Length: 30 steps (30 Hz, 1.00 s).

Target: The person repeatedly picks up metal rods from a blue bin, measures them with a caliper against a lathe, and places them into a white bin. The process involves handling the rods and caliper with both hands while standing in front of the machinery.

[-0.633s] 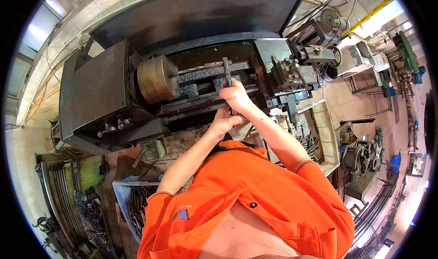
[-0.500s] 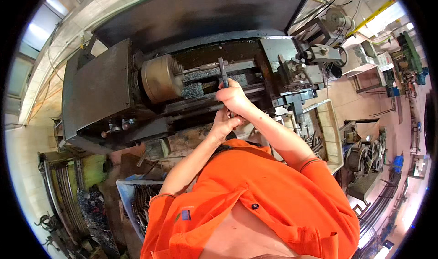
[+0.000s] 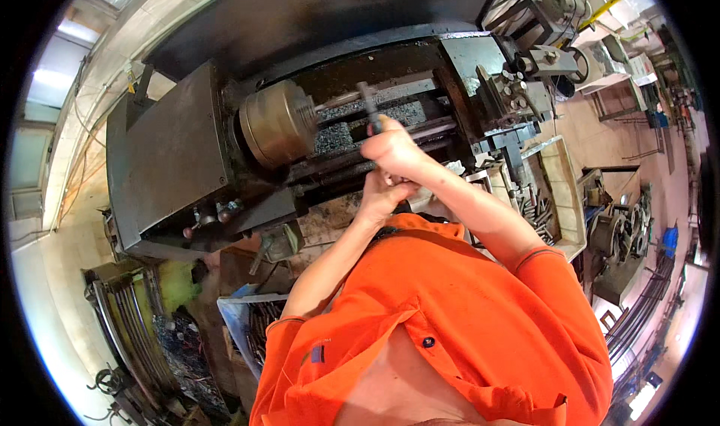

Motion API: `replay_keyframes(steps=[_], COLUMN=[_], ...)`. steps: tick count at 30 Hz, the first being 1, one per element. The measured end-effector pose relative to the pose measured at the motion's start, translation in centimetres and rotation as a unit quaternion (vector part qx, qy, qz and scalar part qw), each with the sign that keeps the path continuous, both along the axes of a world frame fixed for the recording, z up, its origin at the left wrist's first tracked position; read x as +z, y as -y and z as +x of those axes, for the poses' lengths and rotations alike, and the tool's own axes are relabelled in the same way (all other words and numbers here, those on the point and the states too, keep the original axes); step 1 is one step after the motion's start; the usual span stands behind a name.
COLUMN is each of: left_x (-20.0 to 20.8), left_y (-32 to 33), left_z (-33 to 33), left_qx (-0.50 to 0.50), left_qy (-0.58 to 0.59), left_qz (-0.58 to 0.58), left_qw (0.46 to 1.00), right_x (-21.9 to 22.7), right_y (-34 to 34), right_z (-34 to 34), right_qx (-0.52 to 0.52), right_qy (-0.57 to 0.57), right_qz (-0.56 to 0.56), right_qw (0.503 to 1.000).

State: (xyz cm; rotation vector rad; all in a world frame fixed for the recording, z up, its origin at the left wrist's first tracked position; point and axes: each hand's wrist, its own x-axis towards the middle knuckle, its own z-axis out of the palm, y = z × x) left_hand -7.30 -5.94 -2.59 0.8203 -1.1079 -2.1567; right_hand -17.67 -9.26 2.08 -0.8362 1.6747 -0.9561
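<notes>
My right hand [image 3: 391,150] is closed round a narrow grey metal tool [image 3: 368,105], whose far end points away from me over the lathe bed and is blurred. Just below it, my left hand [image 3: 381,199] is closed near the tool's lower part, mostly covered by fingers. I cannot make out the tool's exact kind. Left of my hands sits the lathe's big round chuck [image 3: 276,126]. A thin metal bar [image 3: 339,100] reaches from the chuck toward the tool's far end; whether they touch is unclear. Metal chips [image 3: 332,138] lie in the bed below.
To the left stands the lathe's grey headstock [image 3: 169,160], with levers [image 3: 217,214] low on its front. On the right are the carriage and tool post [image 3: 508,96]. A tray of metal parts [image 3: 574,216] stands near my right elbow, and a blue-edged bin [image 3: 238,325] near my left.
The view has shifted, so the lathe and my hands sit a little farther right. Both hands stay on the tool, whose end is now more blurred.
</notes>
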Motion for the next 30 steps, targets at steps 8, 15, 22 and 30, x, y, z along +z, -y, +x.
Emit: replay_keyframes(steps=[8, 15, 22, 30], left_x=[-1.0, -1.4, -1.1, -0.9], left_y=[0.0, 0.5, 0.5, -0.1], left_z=[-1.3, 0.1, 0.3, -0.6], left_qx=[-0.011, 0.005, 0.015, 0.001], left_qy=[0.012, 0.001, 0.059, 0.039], left_qz=[-0.018, -0.044, -0.049, -0.017], left_qw=[1.0, 0.999, 0.997, 0.999], right_x=[-0.6, -0.1, -0.3, -1.5], right_y=[-0.1, 0.6, 0.9, 0.5], right_z=[-1.3, 0.1, 0.7, -0.9], right_qx=[0.015, 0.036, 0.042, 0.05], right_qy=[0.03, -0.004, -0.081, -0.06], right_qz=[-0.029, 0.026, -0.014, -0.023], right_qw=[0.999, 0.999, 0.996, 0.997])
